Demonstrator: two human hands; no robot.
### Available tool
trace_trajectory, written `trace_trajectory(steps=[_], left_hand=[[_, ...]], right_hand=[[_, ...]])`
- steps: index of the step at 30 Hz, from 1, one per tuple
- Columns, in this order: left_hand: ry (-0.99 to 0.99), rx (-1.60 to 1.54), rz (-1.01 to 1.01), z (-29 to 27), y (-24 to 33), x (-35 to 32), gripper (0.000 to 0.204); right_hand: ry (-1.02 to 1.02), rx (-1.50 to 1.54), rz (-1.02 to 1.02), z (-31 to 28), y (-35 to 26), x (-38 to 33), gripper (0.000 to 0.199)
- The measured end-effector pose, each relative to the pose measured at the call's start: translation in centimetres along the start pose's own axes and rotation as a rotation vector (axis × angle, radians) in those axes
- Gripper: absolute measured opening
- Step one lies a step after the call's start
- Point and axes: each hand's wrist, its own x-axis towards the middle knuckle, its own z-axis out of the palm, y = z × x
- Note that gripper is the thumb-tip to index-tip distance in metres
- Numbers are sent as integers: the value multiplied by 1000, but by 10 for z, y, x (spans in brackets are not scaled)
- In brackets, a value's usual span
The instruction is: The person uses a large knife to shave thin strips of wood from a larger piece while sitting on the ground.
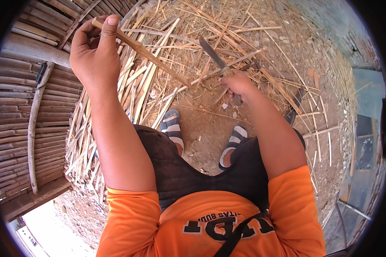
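1 stick (155, 60) in left hand (96, 53), machete (211, 52) in right hand (238, 83), pale strips (149, 79)

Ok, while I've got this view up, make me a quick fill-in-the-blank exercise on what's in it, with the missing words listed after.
1. The right hand grips the knife by its ____.
2. The left hand holds the wooden strip near one ____.
3. The slatted wall stands on the person's ____ side.
4. The colour of the person's shirt is ____.

Missing words: handle; end; left; orange.
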Motion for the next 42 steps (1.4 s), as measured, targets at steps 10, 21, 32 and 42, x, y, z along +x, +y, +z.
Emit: trace_trajectory(steps=[10,21,32,42], left_hand=[[-124,-26,-167,20,-25,-13,29],[22,-408,-402,41,-18,-29,39],[113,-222,-301,48,-38,-30,47],[244,-293,-454,46,-40,-20,57]], right_hand=[[-1,255,-62,42,4,-78,30],[87,371,-40,36,19,-70,27],[95,22,-39,57,21,-63,40],[438,-91,-495,121,26,-42,37]])
